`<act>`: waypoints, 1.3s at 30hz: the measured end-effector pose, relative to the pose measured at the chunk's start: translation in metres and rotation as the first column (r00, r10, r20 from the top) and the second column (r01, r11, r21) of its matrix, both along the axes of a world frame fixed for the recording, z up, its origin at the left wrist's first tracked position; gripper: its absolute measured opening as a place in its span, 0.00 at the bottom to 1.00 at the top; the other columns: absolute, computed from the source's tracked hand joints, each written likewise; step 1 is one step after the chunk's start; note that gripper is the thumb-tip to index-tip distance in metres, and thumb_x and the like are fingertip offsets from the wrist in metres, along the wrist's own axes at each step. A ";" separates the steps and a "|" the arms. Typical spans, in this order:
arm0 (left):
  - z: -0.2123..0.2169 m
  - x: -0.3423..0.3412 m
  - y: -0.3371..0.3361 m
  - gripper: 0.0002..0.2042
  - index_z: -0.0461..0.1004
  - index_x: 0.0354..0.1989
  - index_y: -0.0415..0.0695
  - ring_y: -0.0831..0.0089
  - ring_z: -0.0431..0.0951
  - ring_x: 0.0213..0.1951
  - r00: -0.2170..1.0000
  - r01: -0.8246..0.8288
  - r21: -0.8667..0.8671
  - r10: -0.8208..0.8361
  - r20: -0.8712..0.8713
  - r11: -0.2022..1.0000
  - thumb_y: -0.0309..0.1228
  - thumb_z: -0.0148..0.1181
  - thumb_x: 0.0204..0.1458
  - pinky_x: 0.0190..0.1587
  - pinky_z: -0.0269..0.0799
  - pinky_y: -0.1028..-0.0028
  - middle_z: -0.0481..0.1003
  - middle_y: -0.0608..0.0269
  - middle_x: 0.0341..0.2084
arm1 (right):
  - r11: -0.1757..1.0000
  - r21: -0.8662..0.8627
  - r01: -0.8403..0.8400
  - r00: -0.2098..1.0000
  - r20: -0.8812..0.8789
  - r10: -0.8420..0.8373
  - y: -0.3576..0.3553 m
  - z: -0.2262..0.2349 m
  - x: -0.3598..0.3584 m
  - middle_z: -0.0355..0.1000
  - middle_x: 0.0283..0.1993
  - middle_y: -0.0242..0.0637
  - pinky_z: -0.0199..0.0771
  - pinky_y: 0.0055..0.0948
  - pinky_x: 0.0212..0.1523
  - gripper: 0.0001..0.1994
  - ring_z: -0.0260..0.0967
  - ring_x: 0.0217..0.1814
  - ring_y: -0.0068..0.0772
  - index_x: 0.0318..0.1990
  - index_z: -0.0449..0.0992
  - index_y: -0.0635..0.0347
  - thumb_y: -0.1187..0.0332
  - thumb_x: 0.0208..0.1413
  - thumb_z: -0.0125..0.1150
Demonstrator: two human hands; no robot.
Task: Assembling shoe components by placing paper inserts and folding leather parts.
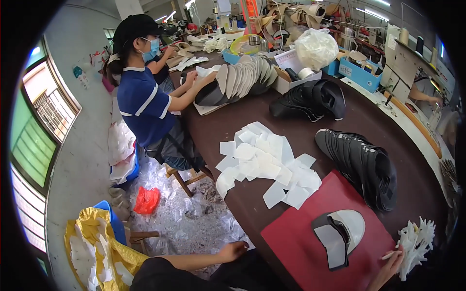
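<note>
On a red mat (291,233) lies a shoe upper (340,237) in black and pale grey-white, opened out. My right hand (389,268) is at the mat's right corner, its fingers closed at the edge of a heap of white branching pieces (415,247), with a small pale piece at the fingertips. My left hand (234,251) is off the table's near edge, over my lap, with its fingers curled in shadow; what they hold, if anything, is hidden. Beyond the mat lies a loose pile of white cut pieces (267,155).
Two stacks of black shoe uppers (361,162) (310,101) stand on the brown table (218,131). At the far left a co-worker (148,102) handles pieces beside a beige stack (247,77). A yellow sack (128,254) of white scraps stands left of me; blue boxes (359,72) line the back.
</note>
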State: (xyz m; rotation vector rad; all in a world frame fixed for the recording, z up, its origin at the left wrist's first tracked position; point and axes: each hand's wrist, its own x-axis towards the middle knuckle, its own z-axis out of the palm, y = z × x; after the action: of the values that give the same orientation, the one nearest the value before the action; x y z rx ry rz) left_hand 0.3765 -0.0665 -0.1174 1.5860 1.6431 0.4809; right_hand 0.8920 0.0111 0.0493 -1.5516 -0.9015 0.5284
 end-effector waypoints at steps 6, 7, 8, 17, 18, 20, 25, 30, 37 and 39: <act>-0.299 -0.021 -0.093 0.16 0.75 0.45 0.39 0.68 0.78 0.33 0.965 0.097 -0.140 -0.128 -0.228 0.985 0.41 0.52 0.62 0.37 0.75 0.71 0.78 0.59 0.37 | 0.935 -0.316 -0.163 0.977 -0.183 0.109 0.059 -0.037 -0.023 0.77 0.32 0.34 0.71 0.20 0.40 0.16 0.69 0.31 0.26 0.56 0.72 0.64 0.63 0.68 0.49; -0.294 -0.013 -0.082 0.16 0.75 0.45 0.39 0.67 0.78 0.34 0.959 0.130 -0.166 -0.167 -0.229 0.978 0.41 0.51 0.62 0.38 0.75 0.70 0.78 0.58 0.38 | 0.928 -0.331 -0.171 0.976 -0.185 0.114 0.068 -0.058 -0.011 0.77 0.32 0.34 0.71 0.20 0.40 0.16 0.69 0.31 0.26 0.56 0.72 0.64 0.63 0.68 0.49; -0.289 -0.006 -0.070 0.16 0.75 0.45 0.39 0.66 0.78 0.34 0.951 0.167 -0.191 -0.209 -0.227 0.967 0.41 0.51 0.62 0.38 0.74 0.70 0.78 0.58 0.38 | 0.963 -0.086 -0.257 0.942 -0.244 0.230 0.074 -0.083 0.002 0.76 0.31 0.38 0.73 0.23 0.37 0.16 0.70 0.29 0.30 0.58 0.68 0.66 0.66 0.69 0.47; -0.236 -0.007 -0.052 0.16 0.74 0.49 0.40 0.55 0.78 0.38 0.785 0.516 -0.301 -0.583 -0.208 0.802 0.39 0.48 0.63 0.43 0.74 0.63 0.78 0.55 0.43 | 0.972 -0.030 -0.231 0.943 -0.251 0.217 0.072 -0.059 -0.030 0.76 0.30 0.41 0.73 0.23 0.31 0.17 0.71 0.27 0.31 0.61 0.65 0.68 0.70 0.70 0.44; -0.216 -0.019 -0.035 0.16 0.74 0.49 0.40 0.54 0.78 0.39 0.755 0.550 -0.300 -0.618 -0.219 0.779 0.39 0.48 0.63 0.43 0.74 0.62 0.78 0.54 0.44 | 0.986 -0.124 -0.112 0.981 -0.169 0.090 0.068 -0.037 -0.037 0.77 0.31 0.42 0.73 0.23 0.31 0.17 0.71 0.28 0.30 0.61 0.65 0.68 0.69 0.70 0.44; -0.162 -0.037 0.003 0.17 0.74 0.50 0.40 0.51 0.78 0.40 0.706 0.596 -0.300 -0.664 -0.245 0.745 0.38 0.48 0.63 0.44 0.73 0.61 0.78 0.54 0.45 | 0.993 -0.087 0.084 0.993 -0.077 -0.091 0.045 -0.022 -0.045 0.78 0.34 0.44 0.73 0.21 0.32 0.17 0.71 0.29 0.28 0.60 0.66 0.67 0.67 0.69 0.46; -0.013 -0.021 0.066 0.15 0.75 0.49 0.40 0.47 0.77 0.41 0.538 0.741 -0.357 -0.821 -0.190 0.568 0.36 0.49 0.62 0.45 0.73 0.58 0.78 0.52 0.45 | 0.994 0.094 0.055 0.998 0.035 -0.058 -0.057 -0.067 0.041 0.80 0.38 0.39 0.72 0.18 0.34 0.12 0.71 0.31 0.26 0.49 0.72 0.63 0.64 0.69 0.50; 0.218 0.035 0.055 0.10 0.74 0.48 0.41 0.59 0.78 0.38 0.248 0.804 0.433 -0.891 0.380 0.408 0.30 0.53 0.62 0.42 0.73 0.69 0.78 0.57 0.38 | 0.999 0.042 -0.024 1.000 -0.011 0.025 -0.117 -0.009 -0.083 0.79 0.34 0.35 0.71 0.19 0.38 0.16 0.69 0.30 0.26 0.55 0.69 0.63 0.61 0.68 0.51; 0.200 0.142 0.082 0.21 0.69 0.53 0.44 0.62 0.70 0.51 0.787 0.536 0.831 -0.441 -0.431 0.145 0.33 0.61 0.51 0.55 0.64 0.64 0.72 0.57 0.48 | 0.986 0.146 0.081 0.996 -0.048 -0.075 -0.150 0.003 -0.167 0.74 0.29 0.31 0.68 0.19 0.38 0.13 0.66 0.30 0.25 0.47 0.79 0.64 0.66 0.66 0.49; 0.205 0.144 0.088 0.17 0.71 0.50 0.44 0.64 0.73 0.43 0.666 0.734 0.645 -0.410 -0.622 0.213 0.33 0.60 0.51 0.52 0.65 0.67 0.74 0.59 0.40 | 0.979 0.157 0.130 0.990 -0.083 -0.118 -0.158 0.006 -0.171 0.74 0.30 0.31 0.67 0.19 0.38 0.13 0.65 0.31 0.24 0.45 0.79 0.64 0.67 0.65 0.50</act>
State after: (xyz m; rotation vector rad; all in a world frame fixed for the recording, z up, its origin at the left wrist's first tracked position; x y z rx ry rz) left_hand 0.5208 0.0214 0.0871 3.0694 0.7345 0.7187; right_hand 0.7206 -0.1470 0.0552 -1.4214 -0.7668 0.4091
